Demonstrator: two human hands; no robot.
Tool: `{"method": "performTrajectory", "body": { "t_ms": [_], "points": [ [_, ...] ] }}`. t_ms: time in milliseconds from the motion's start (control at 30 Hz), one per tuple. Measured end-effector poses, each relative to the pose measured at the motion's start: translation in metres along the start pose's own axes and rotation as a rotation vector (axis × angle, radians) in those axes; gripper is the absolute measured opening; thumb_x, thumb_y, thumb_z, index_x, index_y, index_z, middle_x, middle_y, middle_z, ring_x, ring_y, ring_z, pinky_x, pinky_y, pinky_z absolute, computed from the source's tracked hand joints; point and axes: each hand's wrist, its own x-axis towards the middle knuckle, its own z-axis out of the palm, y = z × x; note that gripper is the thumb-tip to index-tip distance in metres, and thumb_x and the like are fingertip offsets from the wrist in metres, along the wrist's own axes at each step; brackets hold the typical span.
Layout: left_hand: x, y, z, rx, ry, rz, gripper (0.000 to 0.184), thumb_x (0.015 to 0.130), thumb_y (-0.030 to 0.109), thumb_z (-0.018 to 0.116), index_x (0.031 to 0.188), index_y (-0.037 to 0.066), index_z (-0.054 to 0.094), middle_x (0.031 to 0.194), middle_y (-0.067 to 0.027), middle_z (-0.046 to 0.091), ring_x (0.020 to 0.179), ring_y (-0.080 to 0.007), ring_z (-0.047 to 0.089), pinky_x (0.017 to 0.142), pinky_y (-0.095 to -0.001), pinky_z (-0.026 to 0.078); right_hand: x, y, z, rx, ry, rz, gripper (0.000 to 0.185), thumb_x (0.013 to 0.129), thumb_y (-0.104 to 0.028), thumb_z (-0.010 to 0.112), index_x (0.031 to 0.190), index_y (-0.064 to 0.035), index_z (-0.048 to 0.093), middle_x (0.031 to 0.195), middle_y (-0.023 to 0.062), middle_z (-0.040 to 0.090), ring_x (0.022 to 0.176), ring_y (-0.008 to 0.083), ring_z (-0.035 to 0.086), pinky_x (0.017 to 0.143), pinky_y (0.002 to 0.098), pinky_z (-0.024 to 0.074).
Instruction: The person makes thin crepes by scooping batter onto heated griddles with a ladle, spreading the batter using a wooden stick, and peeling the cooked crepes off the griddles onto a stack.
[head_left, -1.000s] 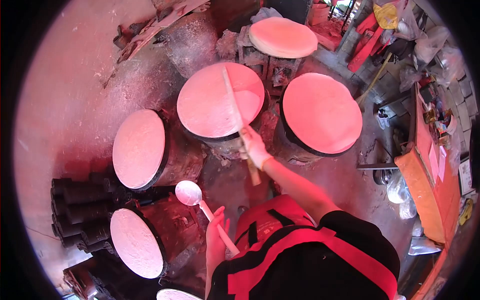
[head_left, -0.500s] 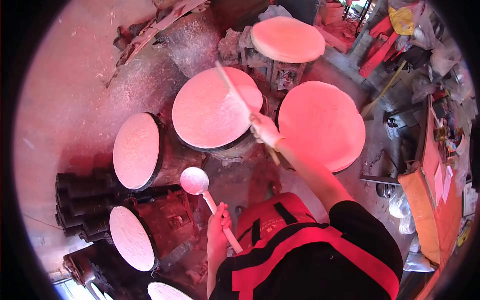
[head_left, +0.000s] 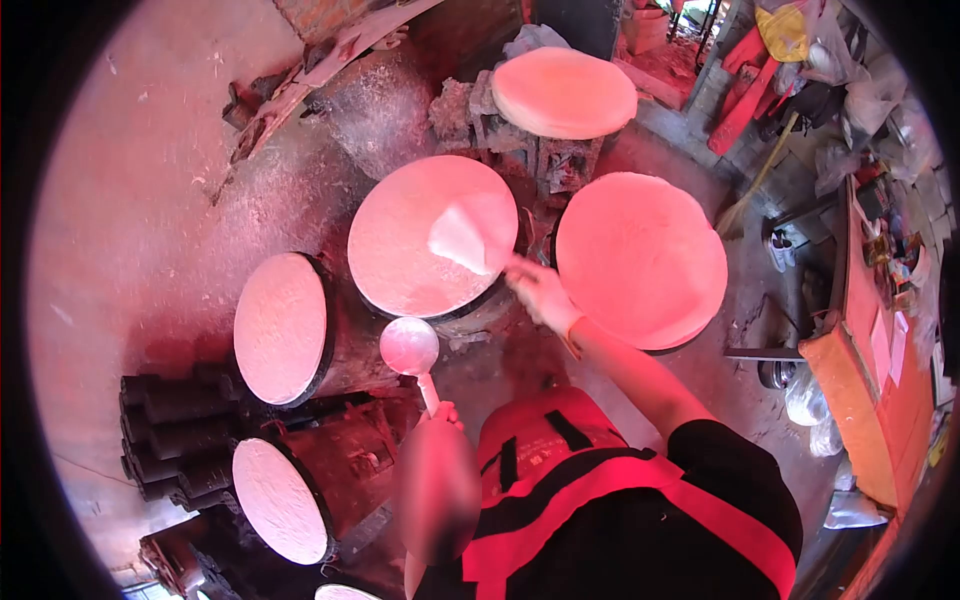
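Observation:
My left hand (head_left: pixel 446 416) is closed on the handle of a round-headed ladle (head_left: pixel 410 345), which points up between the drums. A blur covers the area below that hand. My right hand (head_left: pixel 542 297) is closed at the right lower edge of the middle round sheet (head_left: pixel 400 235), on a thin stick (head_left: pixel 573 346) whose lower end shows by my wrist. The stick's upper part cannot be made out. A bright white wedge-shaped patch (head_left: pixel 458 238) lies on the sheet just left of my fingers.
A pale round top (head_left: pixel 640 260) is at the right, another (head_left: pixel 565 92) at the back. Two pale-topped drums (head_left: pixel 281 328) (head_left: pixel 280 500) stand at the left beside dark cylinders (head_left: pixel 180 430). An orange-sided table (head_left: pixel 850 410) and a broom (head_left: pixel 765 175) are far right.
The long stick seen across the middle sheet no longer shows there, and the white patch has appeared. My right hand has shifted right and slightly down. The ladle head has moved right and up.

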Motion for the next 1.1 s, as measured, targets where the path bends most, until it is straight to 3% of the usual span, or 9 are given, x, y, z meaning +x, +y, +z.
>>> {"method": "performTrajectory", "body": {
  "t_ms": [267,567,733,800,833,900,1000,1033,1100],
  "points": [
    [0.034,0.021,0.005,0.089,-0.041,-0.033,0.019,0.099,0.019,0.05,0.107,0.002,0.049,0.076,-0.0008,0.046,0.055,-0.0065,0.04,0.042,-0.0195,0.031,-0.033,-0.012,-0.034,0.043,-0.295,0.26,0.04,0.099,-0.031,0.052,0.139,-0.0252,0.05,0.054,-0.011,0.032,0.04,0.0033,0.026,0.038,0.023,0.0202],
    [0.132,0.041,0.06,0.204,0.035,0.007,0.012,0.092,0.009,0.051,0.093,0.001,0.041,0.074,-0.0059,0.046,0.057,-0.0154,0.048,0.044,-0.0245,0.038,-0.063,0.016,-0.011,0.297,-0.054,0.283,0.035,0.098,-0.031,0.054,0.133,-0.0271,0.055,0.054,-0.0101,0.033,0.036,0.0022,0.026,0.035,0.0212,0.0197],
    [0.152,0.061,0.028,-0.198,-0.573,-0.187,0.015,0.096,0.015,0.051,0.098,0.002,0.044,0.082,-0.0047,0.048,0.067,-0.0145,0.051,0.057,-0.0238,0.044,-0.091,-0.006,0.011,0.394,-0.28,0.382,0.031,0.101,-0.027,0.049,0.131,-0.0297,0.056,0.053,-0.009,0.033,0.037,0.0022,0.025,0.035,0.0214,0.0201],
    [0.066,0.092,0.041,0.43,-0.331,0.259,0.025,0.098,0.019,0.052,0.111,-0.002,0.048,0.077,-0.0021,0.047,0.064,-0.0082,0.048,0.053,-0.0175,0.041,-0.099,-0.023,0.004,0.326,-0.34,0.294,0.033,0.099,-0.03,0.053,0.132,-0.0297,0.055,0.06,-0.0072,0.04,0.039,0.0025,0.027,0.036,0.0211,0.0227],
    [0.052,0.094,0.029,0.16,-0.454,0.056,0.025,0.098,0.019,0.051,0.111,-0.002,0.048,0.076,-0.0024,0.046,0.06,-0.0077,0.045,0.049,-0.0175,0.039,-0.101,-0.039,0.001,0.195,-0.25,0.197,0.037,0.098,-0.029,0.054,0.135,-0.03,0.053,0.062,-0.0068,0.039,0.041,0.0023,0.026,0.037,0.0203,0.0201],
    [0.032,0.098,-0.001,-0.39,-0.658,-0.374,0.023,0.099,0.018,0.051,0.111,-0.002,0.046,0.074,-0.003,0.043,0.054,-0.0068,0.041,0.04,-0.0174,0.036,-0.079,-0.038,-0.016,0.177,-0.062,0.148,0.041,0.097,-0.029,0.055,0.137,-0.0222,0.053,0.07,-0.0034,0.051,0.05,0.0084,0.045,0.043,0.0264,0.038],
    [0.024,0.105,-0.01,-0.362,-0.357,-0.559,0.02,0.099,0.014,0.05,0.111,-0.002,0.044,0.072,-0.0038,0.04,0.048,-0.006,0.034,0.033,-0.0172,0.026,-0.072,0.02,-0.011,-0.347,0.223,-0.17,0.043,0.096,-0.027,0.055,0.136,-0.0128,0.052,0.094,0.0066,0.067,0.084,0.0172,0.065,0.074,0.032,0.052],
    [0.024,0.108,-0.012,-0.357,-0.338,-0.593,0.02,0.098,0.014,0.051,0.11,-0.002,0.044,0.072,-0.0036,0.041,0.049,-0.0061,0.035,0.033,-0.017,0.027,-0.092,0.043,-0.003,-0.361,0.193,-0.31,0.043,0.095,-0.027,0.056,0.133,-0.0065,0.052,0.124,0.0149,0.063,0.12,0.0224,0.057,0.101,0.0308,0.0403],
    [0.024,0.106,-0.018,-0.358,-0.29,-0.673,0.02,0.098,0.013,0.052,0.108,-0.001,0.043,0.072,-0.0034,0.041,0.05,-0.0063,0.035,0.035,-0.0166,0.027,-0.151,0.048,0.015,-0.509,0.046,-0.254,0.044,0.095,-0.027,0.057,0.135,-0.009,0.051,0.13,0.0159,0.058,0.124,0.025,0.054,0.099,0.0303,0.0424]
  ]
}}
